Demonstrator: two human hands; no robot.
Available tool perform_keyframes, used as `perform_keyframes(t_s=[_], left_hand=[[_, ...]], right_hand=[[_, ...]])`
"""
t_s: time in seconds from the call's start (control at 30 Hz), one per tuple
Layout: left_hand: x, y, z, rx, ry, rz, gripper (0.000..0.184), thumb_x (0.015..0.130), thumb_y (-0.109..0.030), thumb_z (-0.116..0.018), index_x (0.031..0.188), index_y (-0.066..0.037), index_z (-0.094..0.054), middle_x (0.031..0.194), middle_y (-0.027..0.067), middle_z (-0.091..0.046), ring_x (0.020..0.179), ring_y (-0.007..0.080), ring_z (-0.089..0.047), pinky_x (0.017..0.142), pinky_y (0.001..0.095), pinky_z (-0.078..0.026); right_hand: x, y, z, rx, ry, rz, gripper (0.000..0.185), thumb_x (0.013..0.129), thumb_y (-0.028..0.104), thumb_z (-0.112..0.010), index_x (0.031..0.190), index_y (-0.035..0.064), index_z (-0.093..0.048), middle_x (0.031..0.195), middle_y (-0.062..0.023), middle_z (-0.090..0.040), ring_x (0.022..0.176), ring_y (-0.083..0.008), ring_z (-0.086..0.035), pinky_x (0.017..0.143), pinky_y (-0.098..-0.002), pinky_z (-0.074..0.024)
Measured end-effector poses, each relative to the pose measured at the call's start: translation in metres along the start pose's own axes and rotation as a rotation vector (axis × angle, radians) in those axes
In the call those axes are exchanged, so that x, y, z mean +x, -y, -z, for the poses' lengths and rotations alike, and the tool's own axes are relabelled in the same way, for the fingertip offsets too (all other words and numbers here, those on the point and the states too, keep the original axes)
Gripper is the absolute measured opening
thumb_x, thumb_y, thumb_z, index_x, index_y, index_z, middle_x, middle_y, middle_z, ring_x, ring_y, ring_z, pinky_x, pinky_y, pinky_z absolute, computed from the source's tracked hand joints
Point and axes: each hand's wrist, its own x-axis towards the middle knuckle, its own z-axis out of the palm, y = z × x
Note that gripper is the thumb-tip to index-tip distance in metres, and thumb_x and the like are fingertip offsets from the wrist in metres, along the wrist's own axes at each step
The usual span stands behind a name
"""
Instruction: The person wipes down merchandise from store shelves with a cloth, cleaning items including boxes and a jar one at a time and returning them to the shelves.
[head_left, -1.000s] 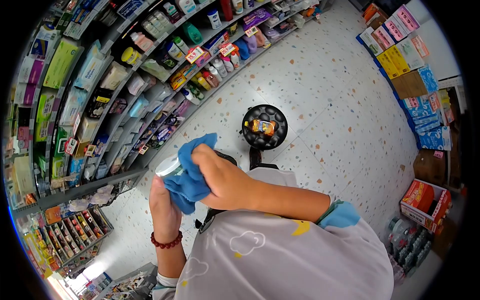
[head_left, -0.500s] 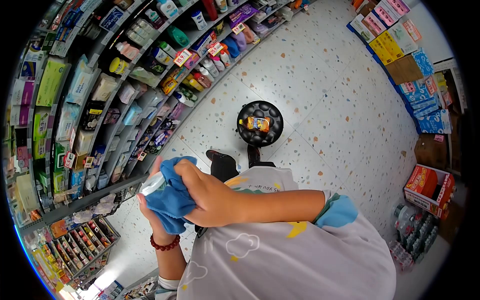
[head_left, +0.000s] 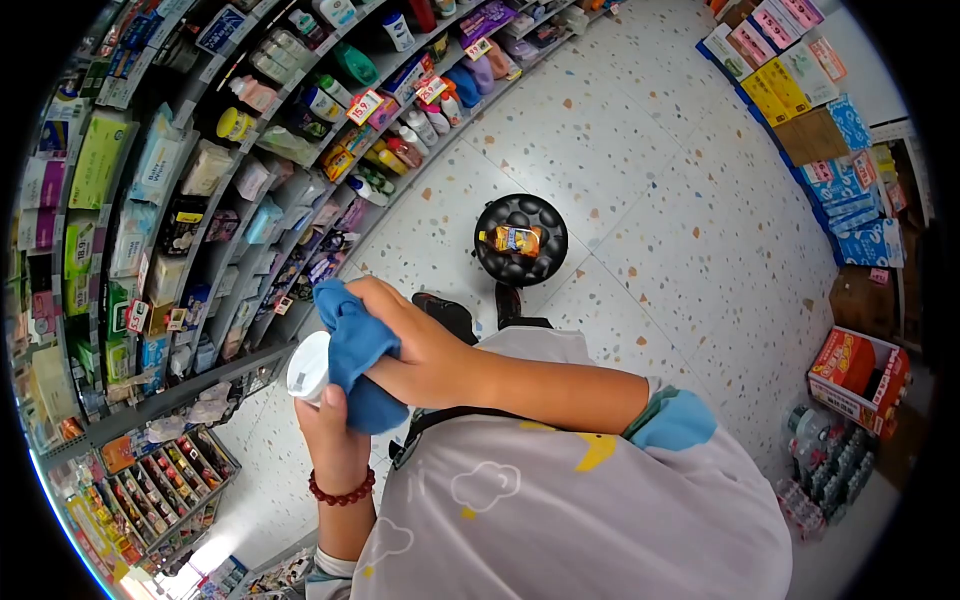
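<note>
A white round container [head_left: 307, 366] sits in my left hand [head_left: 335, 435], its pale circular end facing left; the cloth hides the rest. My left thumb presses its near edge, and a red bead bracelet [head_left: 342, 488] circles that wrist. In my right hand [head_left: 415, 350] is a bunched blue cloth [head_left: 358, 345], closed in the fingers and pressed against the container's side. Below, on the floor, stands a black round stool [head_left: 489, 262] with a small orange-labelled bottle [head_left: 517, 240] lying on its seat.
Stocked store shelves [head_left: 215, 130] curve along the left, with price tags on their edges. Boxes [head_left: 800, 85] are stacked at the right, above a red open carton [head_left: 857, 382] and packed bottles [head_left: 825, 455]. My shoes [head_left: 508, 300] are just below the stool.
The white container has turned so its round end shows more. My right hand and the blue cloth have shifted slightly up, with the cloth now at the container's right side.
</note>
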Motion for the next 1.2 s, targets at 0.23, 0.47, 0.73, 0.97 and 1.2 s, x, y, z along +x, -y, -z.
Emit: perform_keyframes(t_s=[0.23, 0.47, 0.73, 0.97, 1.2], left_hand=[[0.016, -0.007, 0.003, 0.541, 0.048, -0.441, 0.077, 0.088, -0.059, -0.067, 0.135, -0.002, -0.047, 0.148, 0.0236, -0.041, 0.139, 0.0336, -0.041, 0.115, 0.0474, -0.033], [0.019, -0.016, -0.012, 0.521, -0.008, -0.302, 0.069, 0.097, -0.049, -0.06, 0.141, 0.001, -0.041, 0.139, 0.0228, -0.053, 0.128, 0.0296, -0.054, 0.112, 0.0406, -0.038], [0.011, 0.0, -0.007, 0.414, -0.025, -0.171, 0.079, 0.082, -0.034, -0.081, 0.14, 0.005, -0.045, 0.136, 0.015, -0.055, 0.126, 0.0223, -0.054, 0.108, 0.0358, -0.041], [0.037, -0.003, -0.013, 0.791, 0.228, -0.72, 0.069, 0.074, -0.034, -0.085, 0.126, -0.005, -0.051, 0.133, 0.0232, -0.062, 0.134, 0.0396, -0.052, 0.118, 0.0615, -0.021], [0.037, 0.001, -0.018, 0.916, 0.29, -0.797, 0.07, 0.065, -0.015, -0.094, 0.12, -0.008, -0.053, 0.123, 0.0164, -0.068, 0.126, 0.0377, -0.06, 0.115, 0.0589, -0.033]], right_hand=[[-0.008, 0.018, 0.003, 0.256, 0.226, -0.281, 0.053, 0.101, 0.017, -0.056, 0.148, 0.0047, -0.035, 0.135, -0.0152, -0.056, 0.119, -0.0234, -0.059, 0.1, -0.0337, -0.0455], [-0.012, 0.0, -0.005, 0.718, 0.039, -0.819, 0.043, 0.104, 0.02, -0.047, 0.143, 0.0066, -0.04, 0.121, -0.0121, -0.066, 0.11, -0.0173, -0.062, 0.094, -0.0331, -0.0494], [-0.014, 0.003, 0.008, -0.02, 0.015, -0.062, 0.031, 0.097, 0.015, -0.055, 0.126, 0.0047, -0.053, 0.116, -0.0163, -0.065, 0.106, -0.0278, -0.066, 0.089, -0.0367, -0.0504], [-0.026, -0.022, 0.009, 1.171, -0.037, -0.791, 0.044, 0.105, 0.035, -0.052, 0.142, 0.0105, -0.051, 0.137, -0.0057, -0.06, 0.122, -0.0188, -0.06, 0.103, -0.0341, -0.0498], [-0.015, -0.03, 0.027, 1.181, -0.044, -0.724, 0.041, 0.097, 0.02, -0.067, 0.135, 0.0064, -0.056, 0.129, -0.0086, -0.063, 0.112, -0.0182, -0.065, 0.096, -0.0336, -0.0542]])
